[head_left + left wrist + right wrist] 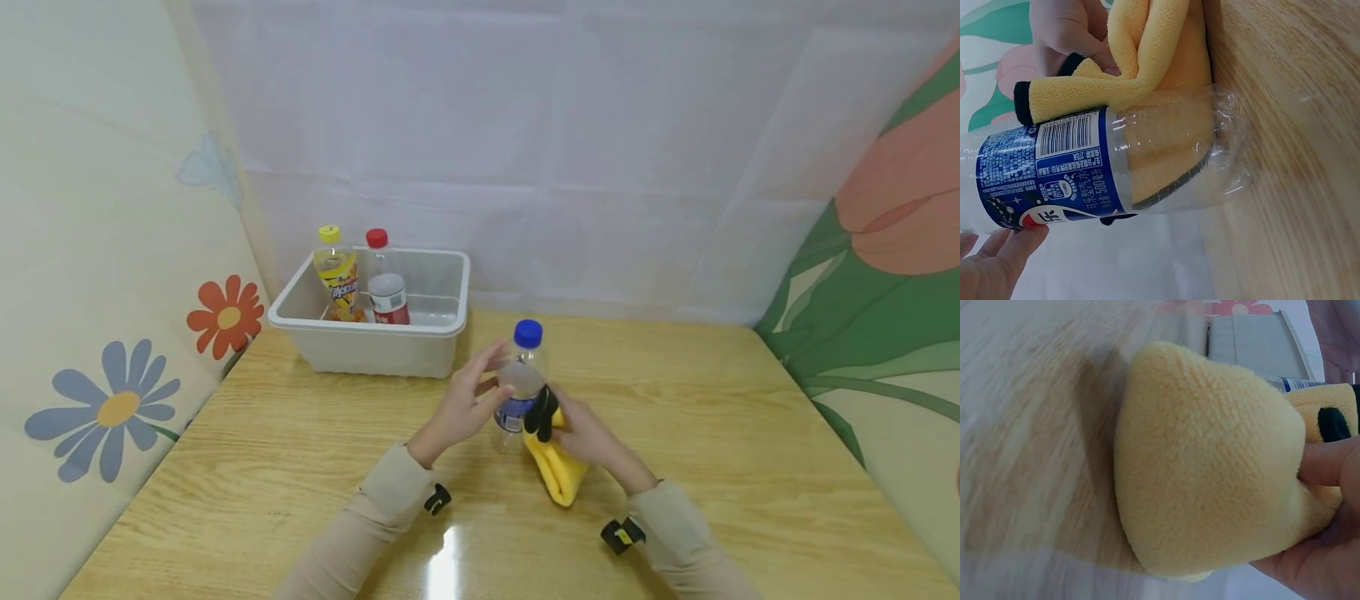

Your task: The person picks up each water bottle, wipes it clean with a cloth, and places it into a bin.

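Observation:
A clear plastic bottle [528, 367] with a blue cap and blue label stands upright on the wooden table. My left hand [468, 396] is at its left side, thumb and fingers spread, fingertips at the label; the left wrist view shows one fingertip touching the label edge [1054, 162]. From the right, my right hand [581, 429] grips a folded yellow cloth [555, 471] with black trim. The cloth lies against the bottle's side, and its bulging lower part fills the right wrist view [1204, 462].
At the back left stands a pale grey plastic bin [375, 354]. In it are a yellow-capped bottle [341, 279] and a red-capped bottle [388, 292]. A white sheet [525, 167] hangs behind the table [300, 492], with flower-printed cloths at both sides.

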Demonstrator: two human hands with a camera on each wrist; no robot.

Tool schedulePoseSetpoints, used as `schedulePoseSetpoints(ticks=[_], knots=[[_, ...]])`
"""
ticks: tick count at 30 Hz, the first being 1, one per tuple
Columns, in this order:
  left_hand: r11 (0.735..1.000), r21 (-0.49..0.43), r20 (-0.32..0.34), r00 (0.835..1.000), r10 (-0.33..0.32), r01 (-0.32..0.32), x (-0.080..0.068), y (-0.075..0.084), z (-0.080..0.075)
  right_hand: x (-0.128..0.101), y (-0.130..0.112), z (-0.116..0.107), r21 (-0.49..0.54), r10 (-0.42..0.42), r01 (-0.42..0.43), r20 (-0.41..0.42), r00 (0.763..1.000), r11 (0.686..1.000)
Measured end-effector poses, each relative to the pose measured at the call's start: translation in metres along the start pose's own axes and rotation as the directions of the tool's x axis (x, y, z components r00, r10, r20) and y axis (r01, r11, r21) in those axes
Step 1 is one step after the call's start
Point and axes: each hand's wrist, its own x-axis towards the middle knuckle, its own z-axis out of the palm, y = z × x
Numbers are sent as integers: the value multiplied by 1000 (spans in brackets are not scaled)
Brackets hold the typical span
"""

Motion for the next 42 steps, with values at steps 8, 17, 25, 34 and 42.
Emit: schedulePoseSetpoints(ticks=[8, 17, 25, 34, 42], knots=[[999, -35, -22, 999, -25, 24, -2, -15, 0, 0, 1, 4, -35, 41, -40, 20, 999, 999], [993, -61, -9, 995, -102, 101, 0, 10, -2, 0, -1, 3, -66, 52, -51, 25, 998, 997], [983, -4, -40, 982, -184, 184, 4, 20, 0, -1, -7, 5, -104, 67, -63, 39, 997, 993], [988, 4, -76, 985, -153, 154, 5, 18, 1, -2, -9, 6, -152, 18, -10, 50, 999, 988], [993, 61, -99, 991, -90, 97, 5, 19, -1, -4, -8, 1, -143, 38, -34, 28, 999, 989]])
